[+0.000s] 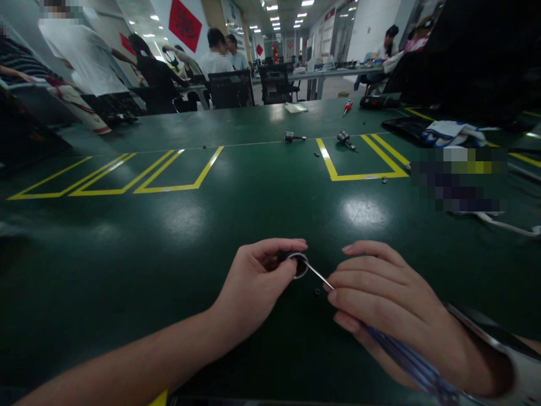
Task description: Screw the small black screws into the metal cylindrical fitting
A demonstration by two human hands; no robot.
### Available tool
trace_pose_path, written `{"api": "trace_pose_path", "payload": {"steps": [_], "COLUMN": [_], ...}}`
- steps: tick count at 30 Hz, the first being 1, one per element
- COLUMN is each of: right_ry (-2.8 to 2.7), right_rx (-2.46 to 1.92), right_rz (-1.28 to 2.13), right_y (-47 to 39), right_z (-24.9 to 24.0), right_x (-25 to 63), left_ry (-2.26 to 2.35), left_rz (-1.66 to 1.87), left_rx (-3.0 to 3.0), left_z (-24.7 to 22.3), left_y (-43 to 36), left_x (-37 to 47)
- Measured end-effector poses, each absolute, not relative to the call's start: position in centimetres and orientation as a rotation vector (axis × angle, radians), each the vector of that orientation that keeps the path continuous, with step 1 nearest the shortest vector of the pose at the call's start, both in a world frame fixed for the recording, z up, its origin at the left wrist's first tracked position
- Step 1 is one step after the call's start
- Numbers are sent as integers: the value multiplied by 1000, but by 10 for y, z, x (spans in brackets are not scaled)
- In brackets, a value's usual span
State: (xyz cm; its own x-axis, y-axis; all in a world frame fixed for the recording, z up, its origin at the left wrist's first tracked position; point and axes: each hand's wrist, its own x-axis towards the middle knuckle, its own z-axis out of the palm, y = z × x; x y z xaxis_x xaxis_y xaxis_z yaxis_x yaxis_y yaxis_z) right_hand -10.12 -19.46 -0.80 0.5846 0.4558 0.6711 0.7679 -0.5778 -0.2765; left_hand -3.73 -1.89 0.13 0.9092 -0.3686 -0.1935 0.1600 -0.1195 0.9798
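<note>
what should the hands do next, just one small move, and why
Probably steady the hollow round part with the left hand and ease the tool slightly inward with the right hand: its thin shaft points into the open end, and the left fingers grip near the rim.

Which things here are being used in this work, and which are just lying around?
In use:
- hollow round part, in the left hand
- thin-shafted tool, in the right hand
- small dark piece nearby, perhaps

Apparently just lying about:
- two stemmed metal pieces
- red-handled tool
- white-and-blue cloth
</note>
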Motion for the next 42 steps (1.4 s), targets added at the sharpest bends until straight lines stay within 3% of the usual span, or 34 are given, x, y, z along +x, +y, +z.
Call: {"api": "trace_pose_path", "payload": {"steps": [33, 42], "right_ry": [-981, -397], "right_rx": [-2277, -2003], "right_rz": [-664, -359], "right_y": [-191, -205], "right_z": [-12, 0], "right_x": [-106, -94], "left_ry": [-168, -173], "left_rz": [-389, -493], "left_rx": [1651, 1674], "left_z": [0, 1], "left_y": [-22, -15], "left_x": [-38, -30]}}
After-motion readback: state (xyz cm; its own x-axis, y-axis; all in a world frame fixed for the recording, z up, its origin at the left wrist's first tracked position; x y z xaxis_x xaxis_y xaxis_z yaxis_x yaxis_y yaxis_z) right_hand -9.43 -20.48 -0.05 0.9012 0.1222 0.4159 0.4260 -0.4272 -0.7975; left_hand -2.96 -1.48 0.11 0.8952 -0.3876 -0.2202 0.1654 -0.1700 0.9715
